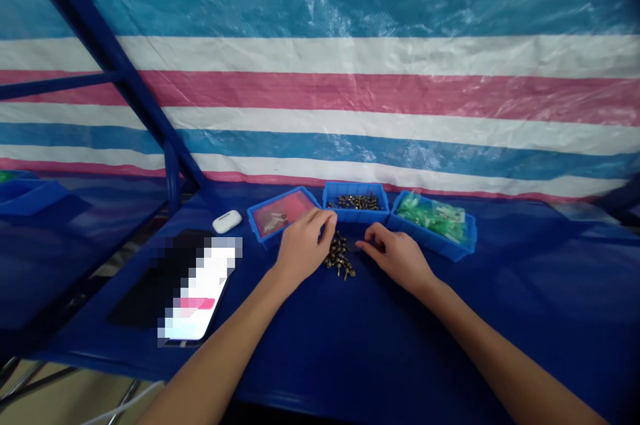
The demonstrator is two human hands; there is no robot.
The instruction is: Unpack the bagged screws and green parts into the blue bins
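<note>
On the blue table lies a loose pile of small bronze-coloured metal pieces [339, 255] with round heads and thin stems. My left hand [303, 245] hovers at the pile's left side, thumb and fingers closed together at the tips; anything between them is too small to make out. To the right of the pile is my right hand [400, 257], its fingers bent and the thumb apart from the index finger, nothing visible in it. Behind the hands, a blue bin [356, 215] contains more small metal pieces [357, 202].
Left of that bin, another blue bin [267, 236] has a pink bottom and a few pale pieces. The right bin [450, 248] contains green plastic packets [435, 218]. A lit phone [200, 298] and a white earbud case [227, 221] lie left. Striped sheeting [375, 98] hangs behind.
</note>
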